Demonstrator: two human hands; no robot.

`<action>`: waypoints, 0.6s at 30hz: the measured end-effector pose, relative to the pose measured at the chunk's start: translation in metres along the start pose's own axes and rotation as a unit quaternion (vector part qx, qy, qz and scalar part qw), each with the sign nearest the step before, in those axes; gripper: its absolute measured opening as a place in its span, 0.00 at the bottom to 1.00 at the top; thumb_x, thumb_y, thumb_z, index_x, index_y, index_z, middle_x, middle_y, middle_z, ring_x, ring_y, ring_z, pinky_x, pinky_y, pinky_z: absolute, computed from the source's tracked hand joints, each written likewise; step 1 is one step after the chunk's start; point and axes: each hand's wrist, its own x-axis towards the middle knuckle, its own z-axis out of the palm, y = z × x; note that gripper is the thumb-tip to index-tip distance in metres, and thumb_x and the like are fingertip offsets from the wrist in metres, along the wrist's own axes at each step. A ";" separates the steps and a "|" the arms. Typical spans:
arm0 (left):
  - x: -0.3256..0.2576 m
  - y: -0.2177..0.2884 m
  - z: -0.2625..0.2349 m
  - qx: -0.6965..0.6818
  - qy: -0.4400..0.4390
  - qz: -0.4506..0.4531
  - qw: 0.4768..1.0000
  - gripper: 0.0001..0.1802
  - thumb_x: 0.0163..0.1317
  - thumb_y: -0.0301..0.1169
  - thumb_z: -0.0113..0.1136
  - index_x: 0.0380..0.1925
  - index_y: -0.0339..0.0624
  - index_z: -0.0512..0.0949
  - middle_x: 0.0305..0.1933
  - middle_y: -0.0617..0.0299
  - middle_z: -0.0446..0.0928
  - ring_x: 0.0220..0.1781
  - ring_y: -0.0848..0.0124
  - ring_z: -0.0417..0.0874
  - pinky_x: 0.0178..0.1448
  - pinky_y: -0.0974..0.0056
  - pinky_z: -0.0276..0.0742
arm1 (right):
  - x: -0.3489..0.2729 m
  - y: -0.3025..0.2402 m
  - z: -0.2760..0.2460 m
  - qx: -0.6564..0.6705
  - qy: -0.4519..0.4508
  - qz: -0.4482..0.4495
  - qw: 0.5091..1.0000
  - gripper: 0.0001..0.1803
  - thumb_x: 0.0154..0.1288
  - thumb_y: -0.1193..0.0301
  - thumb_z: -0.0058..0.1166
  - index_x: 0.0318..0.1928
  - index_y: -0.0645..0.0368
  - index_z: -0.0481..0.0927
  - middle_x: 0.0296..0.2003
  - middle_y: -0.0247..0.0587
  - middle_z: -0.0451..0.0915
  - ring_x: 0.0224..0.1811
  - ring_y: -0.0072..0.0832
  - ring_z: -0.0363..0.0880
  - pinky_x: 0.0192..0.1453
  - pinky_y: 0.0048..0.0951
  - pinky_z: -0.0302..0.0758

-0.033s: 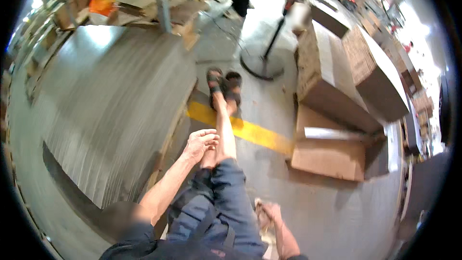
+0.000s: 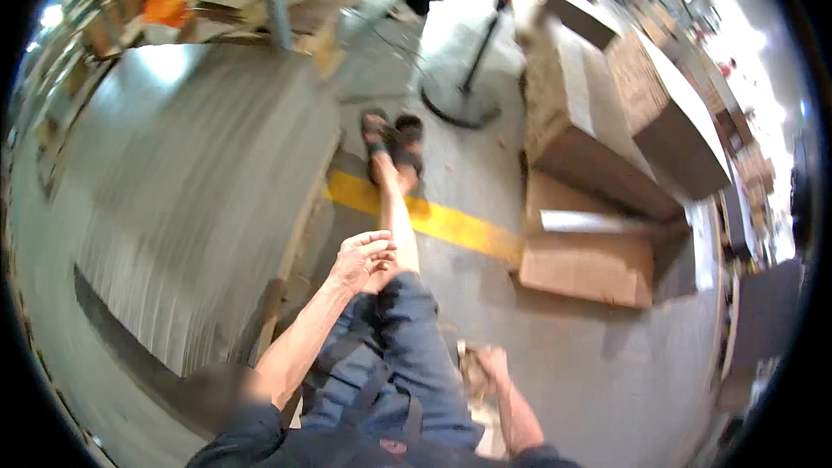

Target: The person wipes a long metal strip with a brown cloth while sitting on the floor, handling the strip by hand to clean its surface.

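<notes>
My left hand hovers over my lower leg near the knee, its fingers loosely bent, with nothing visible in them. Down beside my right thigh, my right hand is closed around a pale tan, brownish object. Its kind is too blurred to tell. My legs in dark blue trousers stretch forward, and the feet in dark sandals are crossed on the floor. Close to my left forearm lies a large, flat, grey-brown stack with fine lines across it.
Large cardboard boxes stand at the right, one open box lying in front. A yellow floor line crosses ahead. Beyond it are a round-based stand and a grey post. Loose cardboard and an orange bag lie at the back left.
The whole view has shifted slightly, so the floor, boxes and feet appear a little higher and further left. Both hands keep nearly the same pose.
</notes>
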 end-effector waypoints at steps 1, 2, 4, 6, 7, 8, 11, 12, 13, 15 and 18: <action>-0.018 -0.009 0.018 -0.034 -0.006 -0.044 0.998 0.16 0.64 0.27 0.61 0.51 0.34 0.77 0.39 0.54 0.83 0.36 0.69 0.85 0.37 0.67 0.80 | -0.005 -0.010 -0.015 -0.035 0.061 -0.131 0.989 0.24 0.58 0.51 0.57 0.46 0.54 0.86 0.41 0.52 0.85 0.45 0.46 0.83 0.50 0.42 0.78; -0.023 -0.028 0.012 -0.068 -0.047 -0.047 0.995 0.18 0.64 0.28 0.62 0.53 0.34 0.76 0.40 0.54 0.83 0.38 0.69 0.84 0.37 0.68 0.80 | 0.001 -0.027 -0.025 -0.032 0.094 -0.033 0.995 0.25 0.58 0.51 0.57 0.45 0.60 0.84 0.41 0.56 0.84 0.45 0.48 0.83 0.50 0.44 0.78; -0.027 -0.060 0.024 -0.113 -0.072 -0.094 0.986 0.16 0.66 0.28 0.60 0.52 0.36 0.76 0.42 0.55 0.83 0.39 0.67 0.85 0.37 0.68 0.80 | 0.031 -0.012 -0.040 0.046 0.154 -0.047 0.986 0.29 0.59 0.53 0.57 0.43 0.71 0.79 0.45 0.64 0.81 0.52 0.55 0.79 0.54 0.47 0.76; -0.036 -0.087 0.015 -0.097 -0.048 -0.096 0.990 0.18 0.66 0.29 0.60 0.54 0.37 0.74 0.42 0.55 0.83 0.40 0.67 0.85 0.37 0.67 0.81 | 0.016 -0.067 -0.070 0.053 0.226 -0.031 0.972 0.25 0.56 0.59 0.59 0.48 0.67 0.81 0.49 0.59 0.81 0.54 0.52 0.79 0.58 0.44 0.75; -0.032 -0.093 0.020 -0.087 -0.068 -0.098 0.989 0.17 0.66 0.29 0.59 0.54 0.37 0.74 0.43 0.54 0.83 0.39 0.66 0.85 0.37 0.67 0.81 | 0.043 -0.036 -0.078 0.069 0.240 -0.068 0.966 0.26 0.57 0.58 0.58 0.48 0.67 0.80 0.48 0.62 0.81 0.54 0.55 0.78 0.57 0.46 0.75; -0.026 -0.097 0.025 -0.076 -0.088 -0.100 0.988 0.17 0.67 0.29 0.58 0.54 0.37 0.74 0.43 0.54 0.83 0.39 0.66 0.85 0.36 0.66 0.82 | 0.067 -0.004 -0.086 0.084 0.255 -0.107 0.957 0.27 0.58 0.56 0.56 0.49 0.68 0.79 0.47 0.64 0.80 0.53 0.58 0.77 0.56 0.48 0.75; -0.025 -0.087 0.016 -0.015 -0.072 -0.091 0.993 0.16 0.70 0.27 0.52 0.56 0.35 0.72 0.41 0.49 0.82 0.36 0.63 0.85 0.36 0.63 0.84 | 0.090 -0.042 -0.123 0.246 0.243 -0.070 0.936 0.25 0.56 0.60 0.60 0.48 0.67 0.82 0.44 0.52 0.84 0.47 0.42 0.82 0.52 0.38 0.77; -0.025 -0.086 0.016 0.009 -0.072 -0.088 0.994 0.16 0.70 0.26 0.51 0.56 0.34 0.72 0.41 0.49 0.82 0.35 0.62 0.86 0.35 0.63 0.85 | 0.099 -0.044 -0.128 0.321 0.228 -0.053 0.918 0.24 0.56 0.61 0.61 0.48 0.67 0.82 0.42 0.48 0.85 0.45 0.35 0.83 0.50 0.35 0.78; -0.023 -0.088 0.021 0.012 -0.085 -0.097 0.992 0.16 0.70 0.25 0.50 0.56 0.34 0.72 0.41 0.48 0.82 0.35 0.62 0.86 0.35 0.63 0.85 | 0.114 -0.031 -0.137 0.381 0.235 -0.038 0.893 0.24 0.55 0.62 0.62 0.48 0.67 0.82 0.41 0.45 0.85 0.43 0.32 0.82 0.49 0.33 0.77; -0.023 -0.091 0.020 0.019 -0.088 -0.100 0.991 0.16 0.71 0.25 0.49 0.56 0.33 0.71 0.40 0.47 0.82 0.34 0.61 0.86 0.35 0.63 0.86 | 0.131 -0.042 -0.143 0.460 0.239 -0.066 0.853 0.25 0.54 0.62 0.65 0.49 0.66 0.82 0.42 0.47 0.85 0.45 0.32 0.82 0.51 0.32 0.77; -0.033 -0.086 0.013 0.058 -0.055 -0.077 0.994 0.16 0.71 0.25 0.48 0.56 0.33 0.71 0.40 0.46 0.82 0.34 0.60 0.86 0.35 0.63 0.86 | 0.110 -0.120 -0.159 0.223 0.330 -0.063 0.915 0.28 0.54 0.61 0.64 0.52 0.66 0.80 0.48 0.53 0.83 0.51 0.39 0.81 0.55 0.34 0.76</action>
